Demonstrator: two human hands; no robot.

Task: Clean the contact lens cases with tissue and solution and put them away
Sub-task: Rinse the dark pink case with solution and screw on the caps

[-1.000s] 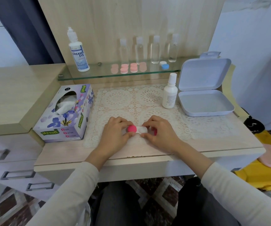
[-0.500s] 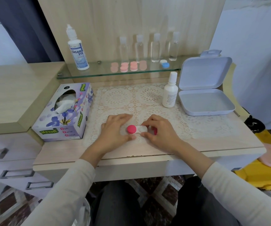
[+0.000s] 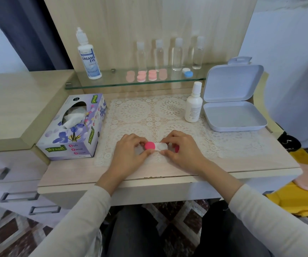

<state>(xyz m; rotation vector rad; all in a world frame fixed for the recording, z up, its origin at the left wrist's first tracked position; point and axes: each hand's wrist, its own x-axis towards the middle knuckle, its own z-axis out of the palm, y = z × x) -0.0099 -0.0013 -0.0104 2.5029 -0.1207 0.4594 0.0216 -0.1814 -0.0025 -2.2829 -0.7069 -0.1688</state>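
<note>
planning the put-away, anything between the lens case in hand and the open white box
Nothing lies directly between the lens case and the open box; the small white bottle stands by the box's left edge, near that path.

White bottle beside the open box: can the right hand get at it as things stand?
Probably yes: bare lace mat lies between the right hand and the bottle, but that hand pinches the contact lens case and must let go.

Tissue box [image 3: 71, 127] left of the doily [image 3: 140, 115] — storage box [image 3: 233, 117] right, bottle [image 3: 193, 106] just beside it.
</note>
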